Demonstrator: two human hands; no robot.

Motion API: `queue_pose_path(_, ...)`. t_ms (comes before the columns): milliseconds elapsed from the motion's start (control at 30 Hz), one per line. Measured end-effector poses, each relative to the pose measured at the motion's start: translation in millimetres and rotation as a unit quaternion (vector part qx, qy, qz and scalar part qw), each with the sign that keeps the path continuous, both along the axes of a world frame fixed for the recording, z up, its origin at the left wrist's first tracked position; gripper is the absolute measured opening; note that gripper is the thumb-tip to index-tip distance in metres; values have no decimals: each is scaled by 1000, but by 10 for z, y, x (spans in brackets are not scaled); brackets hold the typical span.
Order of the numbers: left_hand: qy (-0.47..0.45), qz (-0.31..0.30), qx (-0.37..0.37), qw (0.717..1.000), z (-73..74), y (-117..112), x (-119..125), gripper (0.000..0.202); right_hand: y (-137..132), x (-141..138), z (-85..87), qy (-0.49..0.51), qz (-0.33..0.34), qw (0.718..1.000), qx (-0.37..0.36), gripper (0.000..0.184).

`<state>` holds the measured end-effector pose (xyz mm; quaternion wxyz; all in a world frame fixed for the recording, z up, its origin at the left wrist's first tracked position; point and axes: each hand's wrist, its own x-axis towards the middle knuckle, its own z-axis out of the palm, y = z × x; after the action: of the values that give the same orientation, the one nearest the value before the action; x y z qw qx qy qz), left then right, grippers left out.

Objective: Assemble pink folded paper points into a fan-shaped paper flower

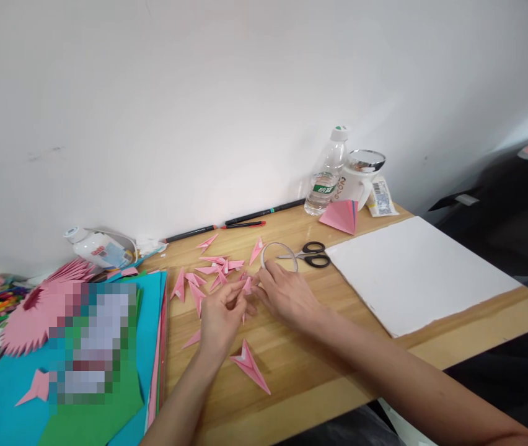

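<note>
Pinching a small pink folded piece between the fingertips of my left hand, I hold it lifted just off the table, so its point hangs free rather than lying among the others. My left hand is closed narrowly on that piece, wrist resting on the wood for steadiness. My right hand lies palm down just beside it, fingers reaching forward to the same piece and to the foot of the tape ring. I cannot tell whether these fingers grip anything or merely touch. The ring stands on its edge, apparently propped by my right fingertips.

Loose pink pieces lie scattered just beyond my hands, within easy reach, and one larger pink point lies near my left wrist. The scissors rest closed behind the ring, beside the white board, which lies flat to the right. Along the wall are pens, a water bottle, a white cup and a pink folded cone, well apart from the hands. To the left, a stack of coloured paper sits beside a pink fan-like assembly and a glue bottle.
</note>
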<state>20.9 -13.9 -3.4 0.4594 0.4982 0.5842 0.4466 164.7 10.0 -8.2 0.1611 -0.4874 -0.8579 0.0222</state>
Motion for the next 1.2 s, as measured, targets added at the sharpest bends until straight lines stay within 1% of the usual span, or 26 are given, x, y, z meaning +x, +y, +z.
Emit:
queue_pose_path(100,20,-9,1,1000,-21,9,-11,24,-9,7,35,7,13,1000,-7,22)
queue_pose_path(200,25,0,7,1000,-51,16,-18,25,-23,21,72,22,58,998,-2,21)
queue_pose_path(300,31,-6,9,999,-55,8,-16,25,-23,45,102,58,85,994,-38,19)
queue_pose_path(400,43,-27,10,999,-38,-6,-11,24,5,78,108,98,64,989,-93,15)
queue_pose_path(467,45,-39,7,998,-27,-8,-8,22,33,99,97,104,49,988,-103,14)
queue_pose_path(700,24,-40,-18,999,-15,-2,3,20,83,120,50,92,38,989,-108,17)
queue_pose_path(967,19,-50,-32,998,47,5,23,14,75,126,70,102,39,989,-105,15)
queue_pose_path(1200,20,-42,-42,998,82,7,36,13,78,129,69,113,33,987,-109,14)
